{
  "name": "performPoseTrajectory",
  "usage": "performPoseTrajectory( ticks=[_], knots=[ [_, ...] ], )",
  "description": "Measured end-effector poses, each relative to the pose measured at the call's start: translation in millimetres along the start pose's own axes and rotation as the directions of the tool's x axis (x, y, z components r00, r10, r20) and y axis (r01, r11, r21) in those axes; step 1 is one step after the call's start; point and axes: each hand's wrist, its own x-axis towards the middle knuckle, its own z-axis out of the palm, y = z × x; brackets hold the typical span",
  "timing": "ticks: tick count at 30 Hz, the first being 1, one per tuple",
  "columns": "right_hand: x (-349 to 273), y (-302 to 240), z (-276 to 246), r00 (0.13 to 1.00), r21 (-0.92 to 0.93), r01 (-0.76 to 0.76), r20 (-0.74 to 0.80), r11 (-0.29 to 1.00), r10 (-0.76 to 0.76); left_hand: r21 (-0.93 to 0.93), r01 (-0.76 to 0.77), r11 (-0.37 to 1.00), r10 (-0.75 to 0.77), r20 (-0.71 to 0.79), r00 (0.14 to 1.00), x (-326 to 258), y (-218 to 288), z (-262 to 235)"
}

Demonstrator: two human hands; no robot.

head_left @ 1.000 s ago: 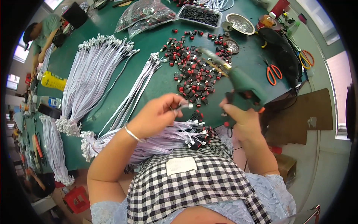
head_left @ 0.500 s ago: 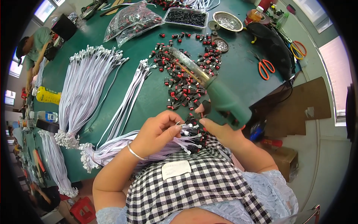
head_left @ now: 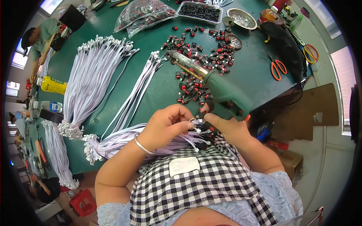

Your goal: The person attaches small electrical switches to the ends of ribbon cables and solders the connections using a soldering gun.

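From my head view, my left hand [head_left: 166, 126] pinches a white wire end [head_left: 194, 124]; my right hand [head_left: 226, 128] grips a small switch [head_left: 201, 114] against it. Just beyond my fingers, the green glue gun [head_left: 222, 88] could scorch them.

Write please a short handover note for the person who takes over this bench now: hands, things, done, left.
Left hand: pinches the wire ends at the table edge.
Right hand: meets it at the same ends, fingers on a small switch.
Green glue gun lies on the table, just beyond the right hand.
Loose red-black switches spread behind it.
Wire bundles lie to the left.
Done and left: cannot tell which wires are fitted.
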Motion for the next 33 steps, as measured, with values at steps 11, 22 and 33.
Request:
performPoseTrajectory(
  ticks=[11,22,33],
  knots=[
    [3,0,1,1.0,0.024,0.014,0.018,1.0,-0.014,-0.005,0.049,0.999,-0.049,0.03,0.998,2,1,-1],
    [5,1,2,0.998,0.021,0.051,0.036,0.998,-0.052,0.101,-0.019,0.995,0.023,-0.036,0.999,7,2,6],
    [7,5,-10,0.989,-0.306,0.135,-0.016,0.943,-0.147,0.067,-0.076,0.995,0.082,-0.096,0.992,13,0,8]
  ],
)
